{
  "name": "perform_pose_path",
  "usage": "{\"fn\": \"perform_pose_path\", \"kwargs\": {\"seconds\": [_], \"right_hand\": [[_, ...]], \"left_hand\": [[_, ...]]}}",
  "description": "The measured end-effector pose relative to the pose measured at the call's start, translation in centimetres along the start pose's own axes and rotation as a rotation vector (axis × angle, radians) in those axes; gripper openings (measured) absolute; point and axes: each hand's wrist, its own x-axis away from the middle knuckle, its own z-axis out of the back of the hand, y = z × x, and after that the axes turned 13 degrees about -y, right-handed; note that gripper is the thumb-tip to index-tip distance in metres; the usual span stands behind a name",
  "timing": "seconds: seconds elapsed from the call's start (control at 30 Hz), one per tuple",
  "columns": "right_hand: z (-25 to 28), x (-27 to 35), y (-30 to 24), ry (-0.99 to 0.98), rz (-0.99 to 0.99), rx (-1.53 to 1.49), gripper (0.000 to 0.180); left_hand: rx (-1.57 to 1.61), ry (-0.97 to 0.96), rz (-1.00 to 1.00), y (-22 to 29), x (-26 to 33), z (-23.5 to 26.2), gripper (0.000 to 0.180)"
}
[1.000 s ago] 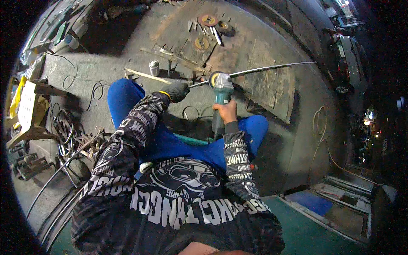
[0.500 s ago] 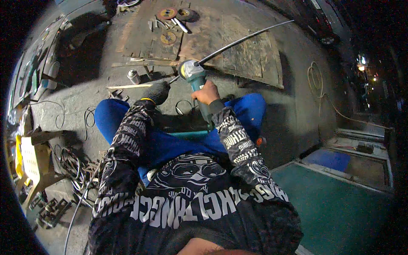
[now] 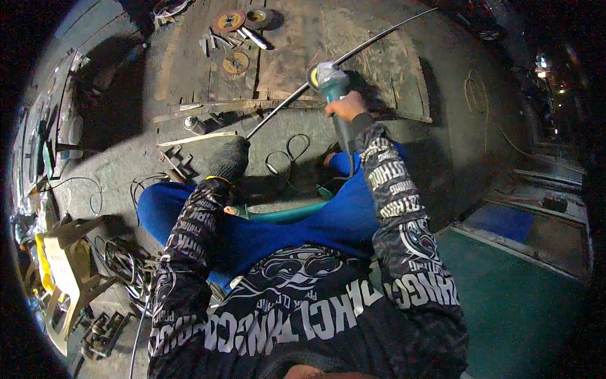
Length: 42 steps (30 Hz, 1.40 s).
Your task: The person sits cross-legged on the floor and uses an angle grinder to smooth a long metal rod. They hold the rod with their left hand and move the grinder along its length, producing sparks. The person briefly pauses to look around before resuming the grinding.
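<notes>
A dark grey work glove covers my left hand (image 3: 230,158), which is closed round the near end of a long thin metal rod (image 3: 278,110). The rod slants away to the far right, across the low wooden table. My bare right hand (image 3: 347,106) grips the teal body of an angle grinder (image 3: 331,83). The grinder's grey head and yellowish disc lie against the rod, near its middle; exact contact cannot be made out. From the grinder's rear a cord runs down by my blue-trousered legs.
On the wooden table (image 3: 290,69) lie a reddish grinding disc (image 3: 228,21), a dark wheel (image 3: 257,18), a second disc (image 3: 237,63) and several short metal pieces. A spray can (image 3: 193,125) stands by its near edge. A yellowish plastic chair (image 3: 69,271) is at left, a green panel (image 3: 511,284) at right.
My right hand and the grinder have moved away from me and to the right along the rod. The left hand has drawn back nearer to me, still holding the rod. The view has shifted slightly.
</notes>
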Motion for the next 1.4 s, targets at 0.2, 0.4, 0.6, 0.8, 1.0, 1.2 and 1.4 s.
{"fn": "perform_pose_path", "kwargs": {"seconds": [0.2,0.4,0.6,0.8,1.0,1.2,1.4], "right_hand": [[4.2,-8.9,3.5,-0.031,0.023,0.041,0.054],[11.0,-14.0,5.9,-0.25,0.407,0.457,0.028],[16.3,-14.2,4.2,-0.263,0.294,0.371,0.036],[13.3,-12.5,4.2,-0.209,0.282,0.503,0.032],[6.2,-7.3,2.4,-0.168,0.26,0.267,0.042],[-0.1,-0.2,-0.8,-0.047,0.088,0.104,0.054],[-4.4,6.0,-4.0,-0.175,0.11,0.119,0.058]], "left_hand": [[-0.175,0.022,0.036,0.6,0.1,0.6,0.029],[-0.177,0.001,0.098,1.4,-1.0,0.2,0.024],[-0.156,0.041,0.083,1.5,-1.3,0.2,0.024],[-0.149,0.009,0.092,1.6,0.7,-0.2,0.027],[-0.045,0.085,0.0,0.2,1.7,-0.9,0.028],[0.047,0.089,-0.085,-2.0,1.3,-2.6,0.027],[-0.011,0.146,-0.158,-3.4,-0.3,-3.4,0.03]]}}
